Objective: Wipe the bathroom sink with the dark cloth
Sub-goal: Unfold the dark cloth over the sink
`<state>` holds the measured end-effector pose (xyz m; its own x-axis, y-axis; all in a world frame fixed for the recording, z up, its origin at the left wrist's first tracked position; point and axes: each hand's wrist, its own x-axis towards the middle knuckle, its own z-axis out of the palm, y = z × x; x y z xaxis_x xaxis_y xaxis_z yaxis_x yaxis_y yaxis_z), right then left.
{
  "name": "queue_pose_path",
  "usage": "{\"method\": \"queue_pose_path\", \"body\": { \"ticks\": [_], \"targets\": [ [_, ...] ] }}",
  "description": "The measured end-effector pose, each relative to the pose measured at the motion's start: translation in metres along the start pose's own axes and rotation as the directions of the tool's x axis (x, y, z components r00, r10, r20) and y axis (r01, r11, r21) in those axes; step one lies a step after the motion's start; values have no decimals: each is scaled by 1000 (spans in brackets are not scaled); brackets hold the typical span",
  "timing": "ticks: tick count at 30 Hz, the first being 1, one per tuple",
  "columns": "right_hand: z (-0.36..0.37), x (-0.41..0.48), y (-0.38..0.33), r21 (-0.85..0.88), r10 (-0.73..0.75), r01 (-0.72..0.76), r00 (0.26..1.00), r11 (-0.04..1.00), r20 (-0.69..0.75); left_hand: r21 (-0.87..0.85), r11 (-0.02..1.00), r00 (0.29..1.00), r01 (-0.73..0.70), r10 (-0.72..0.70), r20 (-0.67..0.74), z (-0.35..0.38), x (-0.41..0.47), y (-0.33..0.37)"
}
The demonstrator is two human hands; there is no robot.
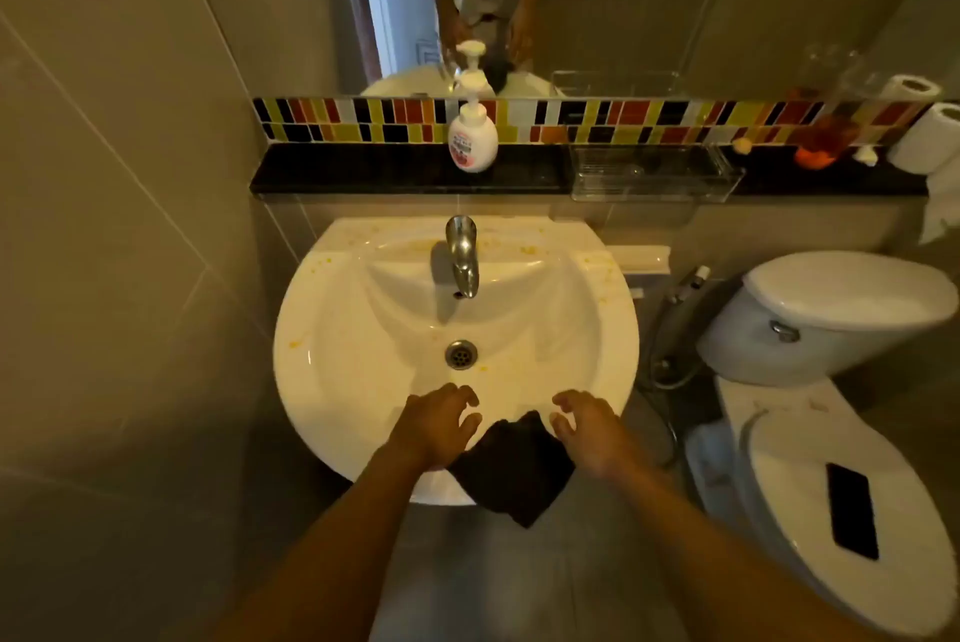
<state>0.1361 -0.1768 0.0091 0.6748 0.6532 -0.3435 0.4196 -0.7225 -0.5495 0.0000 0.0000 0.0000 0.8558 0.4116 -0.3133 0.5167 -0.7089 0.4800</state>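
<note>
A white round bathroom sink fills the middle of the head view, with yellow-orange specks on its rim and bowl. Its chrome tap points toward me above the drain. The dark cloth is draped over the sink's near rim and hangs down over the edge. My left hand hovers just left of the cloth with fingers spread. My right hand hovers just right of it, fingers apart too. Neither hand holds anything.
A soap pump bottle stands on the black ledge behind the sink, with a clear tray and toilet rolls further right. A toilet sits at the right, a phone on its lid. A tiled wall bounds the left.
</note>
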Motion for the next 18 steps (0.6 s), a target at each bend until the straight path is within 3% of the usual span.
{"method": "queue_pose_path", "body": {
  "ticks": [6, 13, 18],
  "targets": [
    [34, -11, 14, -50, 96, -95, 995, 994, 21, -70, 997, 998, 14, -10, 66, 31, -4, -7],
    [45, -9, 13, -58, 153, -156, 987, 986, -56, -102, 995, 1000, -16, 18, 16, 43, 3, -9],
    [47, -10, 12, 121, 219, -211, 974, 970, -58, -145, 989, 999, 24, -19, 35, 44, 6, -10]
  ]
}}
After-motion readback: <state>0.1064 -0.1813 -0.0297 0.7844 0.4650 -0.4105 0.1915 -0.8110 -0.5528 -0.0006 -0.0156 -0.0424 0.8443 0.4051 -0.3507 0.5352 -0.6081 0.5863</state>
